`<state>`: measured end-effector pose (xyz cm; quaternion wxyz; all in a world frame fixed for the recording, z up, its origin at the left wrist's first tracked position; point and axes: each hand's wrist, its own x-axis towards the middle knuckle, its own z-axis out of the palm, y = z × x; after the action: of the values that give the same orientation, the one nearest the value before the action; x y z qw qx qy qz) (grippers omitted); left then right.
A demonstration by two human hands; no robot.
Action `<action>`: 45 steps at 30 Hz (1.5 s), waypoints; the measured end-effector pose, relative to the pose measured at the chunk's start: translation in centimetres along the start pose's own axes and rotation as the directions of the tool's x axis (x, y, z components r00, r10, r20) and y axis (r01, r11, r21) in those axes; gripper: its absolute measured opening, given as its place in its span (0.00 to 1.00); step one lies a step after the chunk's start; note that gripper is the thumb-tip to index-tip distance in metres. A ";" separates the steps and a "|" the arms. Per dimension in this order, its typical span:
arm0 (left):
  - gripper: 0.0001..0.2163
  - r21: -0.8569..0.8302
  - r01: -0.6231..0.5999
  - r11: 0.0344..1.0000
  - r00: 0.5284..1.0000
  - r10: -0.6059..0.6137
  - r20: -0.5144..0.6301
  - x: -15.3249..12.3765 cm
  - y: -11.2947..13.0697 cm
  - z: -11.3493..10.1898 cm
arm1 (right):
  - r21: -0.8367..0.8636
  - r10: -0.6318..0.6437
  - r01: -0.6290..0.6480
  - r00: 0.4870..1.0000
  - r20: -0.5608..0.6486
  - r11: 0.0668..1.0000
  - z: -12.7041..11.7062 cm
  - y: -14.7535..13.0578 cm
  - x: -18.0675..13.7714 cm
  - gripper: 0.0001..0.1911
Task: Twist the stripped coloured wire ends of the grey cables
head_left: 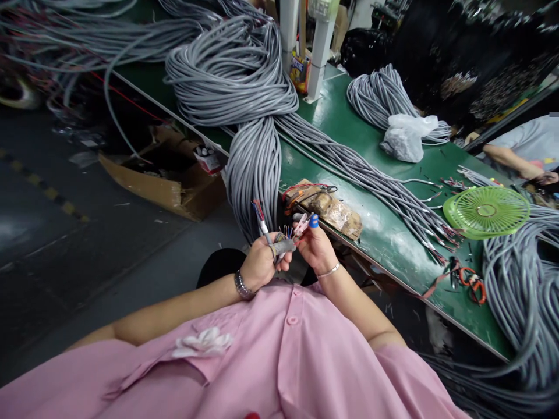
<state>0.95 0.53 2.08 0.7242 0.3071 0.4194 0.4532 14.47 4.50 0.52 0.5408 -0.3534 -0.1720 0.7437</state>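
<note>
My left hand (262, 259) is closed around a grey multi-core cable (265, 233). The cable's stripped end points up, with red and blue wires (257, 208) fanning out. Grey covers with yellowish edges wrap some of its fingers, and thin bare-tipped wires (286, 231) stick up beside them. Close on the right, my right hand (318, 250) pinches a small pale pink clip-like piece (301, 225) near those wire tips. A blue cover (313, 221) sits on one of its fingertips. Whether the piece touches the wires is hard to make out.
Beyond my hands, a wrapped wooden block (332, 209) lies at the green table's (349, 186) edge. Large grey cable coils (231, 70) hang over that edge. Rightward are a green fan (485, 210), orange-handled scissors (474, 285) and another person's arm (510, 160). A cardboard box (166, 180) stands left.
</note>
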 end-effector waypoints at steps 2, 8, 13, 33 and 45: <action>0.09 0.005 -0.002 1.000 1.000 0.002 -0.002 0.1 -0.1 0.1 | 0.007 -0.008 0.008 1.000 -0.017 1.000 0.1 0.0 0.0 0.20; 0.10 0.020 0.011 1.000 1.000 -0.010 -0.019 0.2 -0.1 0.2 | 0.027 -0.023 0.024 0.999 -0.041 0.999 0.4 0.1 -0.1 0.19; 0.11 0.023 -0.002 1.000 1.000 0.002 -0.015 0.0 -0.1 0.2 | 0.031 -0.030 0.031 0.998 -0.053 0.999 0.5 0.0 -0.2 0.18; 0.10 0.042 -0.029 0.999 0.999 0.030 -0.017 0.4 -0.6 -0.1 | 0.028 -0.042 0.044 0.998 -0.049 0.999 0.2 0.3 0.0 0.19; 0.10 0.101 -0.015 0.995 0.999 0.020 -0.042 0.2 -0.4 0.1 | 0.025 -0.028 0.030 0.997 -0.078 0.999 1.0 -0.2 -0.5 0.18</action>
<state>1.21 0.61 1.75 0.6946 0.3368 0.4544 0.4444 13.99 4.18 1.50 0.5623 -0.3724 -0.1462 0.7237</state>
